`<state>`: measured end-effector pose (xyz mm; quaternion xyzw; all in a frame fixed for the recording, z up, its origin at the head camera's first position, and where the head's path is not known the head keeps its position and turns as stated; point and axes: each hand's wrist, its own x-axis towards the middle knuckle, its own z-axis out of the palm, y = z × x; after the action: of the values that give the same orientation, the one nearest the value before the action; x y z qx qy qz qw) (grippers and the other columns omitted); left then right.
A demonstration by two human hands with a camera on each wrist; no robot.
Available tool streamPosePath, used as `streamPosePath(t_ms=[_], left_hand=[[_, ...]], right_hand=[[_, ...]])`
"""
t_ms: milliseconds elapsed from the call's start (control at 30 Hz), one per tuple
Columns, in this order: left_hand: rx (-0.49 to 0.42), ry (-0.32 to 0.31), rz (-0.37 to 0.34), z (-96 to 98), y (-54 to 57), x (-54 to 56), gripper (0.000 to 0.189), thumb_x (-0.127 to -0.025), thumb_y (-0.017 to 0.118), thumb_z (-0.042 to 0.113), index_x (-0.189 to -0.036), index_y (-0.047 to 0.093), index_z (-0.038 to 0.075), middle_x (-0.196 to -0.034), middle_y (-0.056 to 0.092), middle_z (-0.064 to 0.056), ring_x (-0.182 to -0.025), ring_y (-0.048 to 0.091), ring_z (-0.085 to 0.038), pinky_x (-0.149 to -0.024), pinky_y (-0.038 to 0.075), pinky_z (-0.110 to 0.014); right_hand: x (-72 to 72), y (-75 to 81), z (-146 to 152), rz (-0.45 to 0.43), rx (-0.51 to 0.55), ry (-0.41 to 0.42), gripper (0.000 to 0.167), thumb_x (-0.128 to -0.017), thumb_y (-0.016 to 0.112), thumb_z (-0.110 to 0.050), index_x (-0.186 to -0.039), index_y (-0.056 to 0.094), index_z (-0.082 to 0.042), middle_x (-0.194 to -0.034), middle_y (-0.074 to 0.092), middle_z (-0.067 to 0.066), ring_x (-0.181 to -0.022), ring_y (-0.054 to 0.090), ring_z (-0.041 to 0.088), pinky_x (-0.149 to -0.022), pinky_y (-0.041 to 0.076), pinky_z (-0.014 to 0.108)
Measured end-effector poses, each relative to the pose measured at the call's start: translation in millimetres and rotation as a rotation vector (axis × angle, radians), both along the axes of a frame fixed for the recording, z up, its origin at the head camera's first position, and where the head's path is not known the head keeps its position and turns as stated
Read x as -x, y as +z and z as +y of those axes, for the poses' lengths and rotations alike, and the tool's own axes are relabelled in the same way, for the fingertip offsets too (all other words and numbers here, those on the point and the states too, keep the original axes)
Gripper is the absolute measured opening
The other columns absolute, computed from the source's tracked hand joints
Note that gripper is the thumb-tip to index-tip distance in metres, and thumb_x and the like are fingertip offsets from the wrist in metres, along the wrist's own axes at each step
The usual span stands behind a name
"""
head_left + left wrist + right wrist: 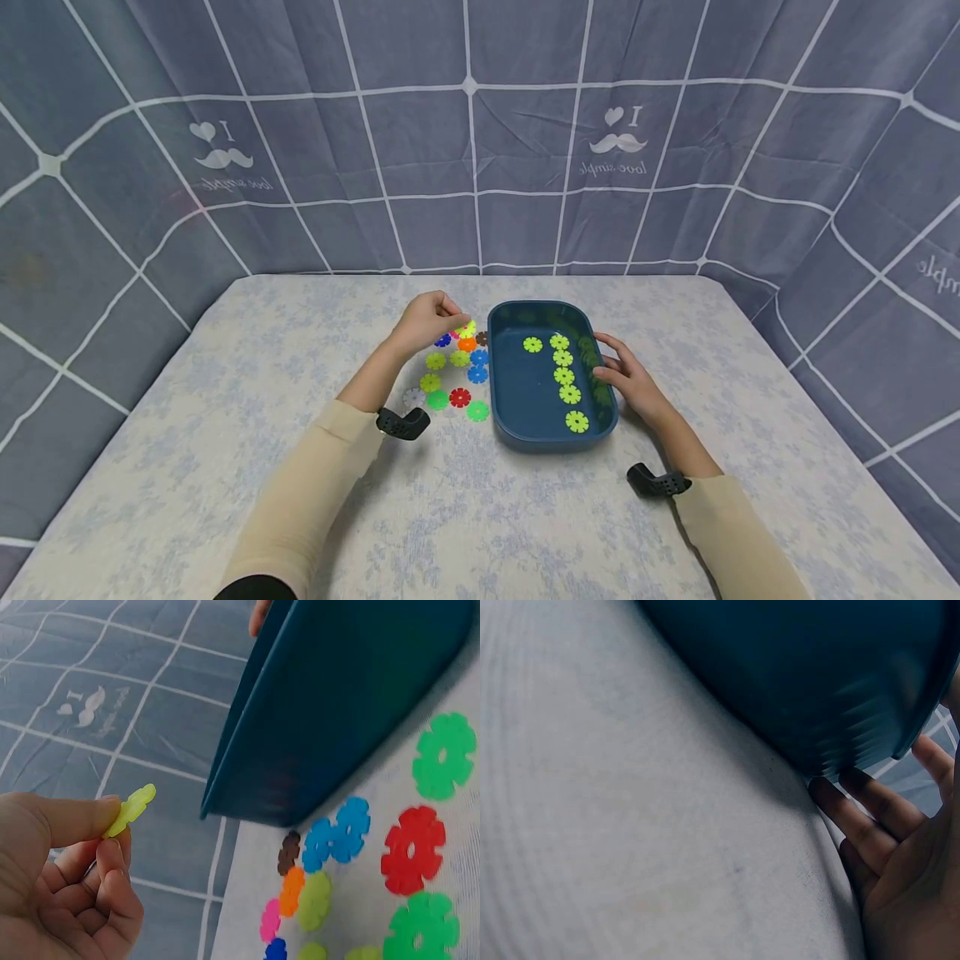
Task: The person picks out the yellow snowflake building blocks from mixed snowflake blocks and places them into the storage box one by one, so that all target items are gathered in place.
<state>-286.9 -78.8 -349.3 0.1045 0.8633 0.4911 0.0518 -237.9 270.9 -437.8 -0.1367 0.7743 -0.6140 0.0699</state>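
Observation:
My left hand (429, 323) pinches a yellow notched plastic disc (133, 810) between thumb and forefinger, raised above the table left of the blue bin (517, 435). Beneath and beside that hand lie loose discs of the same flower-like shape, among them a red disc (460, 397), a green disc (477, 411) and an orange disc (292, 891). Inside the bin, several yellow-green discs form a column, such as this disc (577, 421), with another disc (532, 344) apart to the left. My right hand (633, 385) rests against the bin's right side, fairly straight fingers (870, 829) touching its outer wall.
A pale mottled cloth (225, 417) covers the table. Behind it and at both sides hangs a grey-blue curtain (420, 142) with white grid lines. Black bands (405, 423) sit on both wrists.

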Motion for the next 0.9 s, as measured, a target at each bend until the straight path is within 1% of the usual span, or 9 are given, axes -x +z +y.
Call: streamPosePath(t_ms=[100,267,433,533,600,667,767,833,900], left_hand=[[0.007,-0.019,0.003,6.8,3.2,0.9,0.018,-0.093,0.068,0.017,-0.093,0.061,0.001,-0.083,0.060,-0.009,-0.079,0.056,-0.028,-0.065,0.046,-0.032],[0.017,-0.043,0.006,16.5,5.7,1.8,0.017,-0.093,0.068,0.017,-0.093,0.062,0.001,-0.082,0.059,-0.009,-0.080,0.057,-0.031,-0.066,0.045,-0.032],[0.021,-0.078,0.010,24.0,4.0,3.0,0.017,-0.093,0.068,0.017,-0.092,0.062,0.002,-0.082,0.060,-0.010,-0.075,0.056,-0.025,-0.066,0.046,-0.032],[-0.017,-0.114,-0.015,30.3,1.5,4.1,0.016,-0.094,0.066,0.015,-0.093,0.060,0.001,-0.083,0.063,-0.012,-0.078,0.063,-0.035,-0.072,0.052,-0.040],[-0.032,-0.136,-0.027,35.5,0.0,4.3,0.016,-0.095,0.066,0.014,-0.094,0.060,0.000,-0.083,0.064,-0.013,-0.083,0.064,-0.041,-0.076,0.052,-0.047],[-0.041,-0.149,-0.034,40.5,-0.7,4.2,0.015,-0.095,0.065,0.014,-0.094,0.059,0.000,-0.083,0.064,-0.013,-0.086,0.064,-0.044,-0.080,0.051,-0.052],[-0.009,-0.147,-0.011,47.6,-0.8,4.1,0.016,-0.094,0.067,0.015,-0.094,0.060,0.001,-0.080,0.063,-0.010,-0.077,0.062,-0.039,-0.073,0.052,-0.047],[0.009,-0.148,0.004,52.6,-0.7,4.6,0.016,-0.094,0.067,0.017,-0.093,0.061,0.002,-0.080,0.062,-0.009,-0.071,0.060,-0.032,-0.067,0.052,-0.040],[0.018,-0.150,0.012,57.7,-0.4,4.8,0.016,-0.093,0.068,0.017,-0.093,0.061,0.002,-0.080,0.062,-0.008,-0.071,0.059,-0.031,-0.063,0.048,-0.034]], right_hand=[[-0.2,-0.4,1,0.000,-0.001,0.000,0.062,-0.102,0.049,-0.011,-0.155,0.016,-0.011,-0.143,0.041,0.031,-0.127,0.044,0.046,-0.104,0.030,0.062],[0.0,-0.6,2,0.013,-0.001,0.002,0.062,-0.102,0.048,-0.011,-0.155,0.017,-0.011,-0.143,0.041,0.030,-0.128,0.044,0.045,-0.103,0.031,0.061],[0.1,-0.5,1,0.020,0.003,0.017,0.062,-0.102,0.048,-0.009,-0.155,0.015,-0.009,-0.145,0.040,0.030,-0.130,0.042,0.044,-0.102,0.035,0.057],[0.0,-0.2,1,0.019,-0.002,0.016,0.063,-0.102,0.048,-0.009,-0.155,0.015,-0.008,-0.144,0.041,0.029,-0.128,0.044,0.044,-0.100,0.038,0.054],[-0.2,0.3,1,0.018,0.002,0.014,0.063,-0.102,0.048,-0.009,-0.155,0.015,-0.008,-0.143,0.041,0.030,-0.128,0.044,0.044,-0.100,0.038,0.055],[-0.4,0.5,1,0.019,0.002,0.015,0.063,-0.102,0.048,-0.010,-0.155,0.015,-0.009,-0.144,0.041,0.030,-0.128,0.044,0.045,-0.101,0.036,0.057],[-0.4,0.4,1,0.018,0.006,0.015,0.063,-0.102,0.048,-0.011,-0.155,0.015,-0.009,-0.144,0.040,0.030,-0.129,0.043,0.045,-0.102,0.033,0.060],[-0.3,0.1,2,0.017,0.004,0.013,0.063,-0.102,0.048,-0.011,-0.155,0.015,-0.010,-0.144,0.040,0.030,-0.129,0.043,0.045,-0.102,0.034,0.059],[-0.3,-0.4,2,0.018,0.005,0.013,0.063,-0.102,0.048,-0.011,-0.155,0.015,-0.009,-0.144,0.041,0.030,-0.129,0.043,0.044,-0.102,0.035,0.057]])
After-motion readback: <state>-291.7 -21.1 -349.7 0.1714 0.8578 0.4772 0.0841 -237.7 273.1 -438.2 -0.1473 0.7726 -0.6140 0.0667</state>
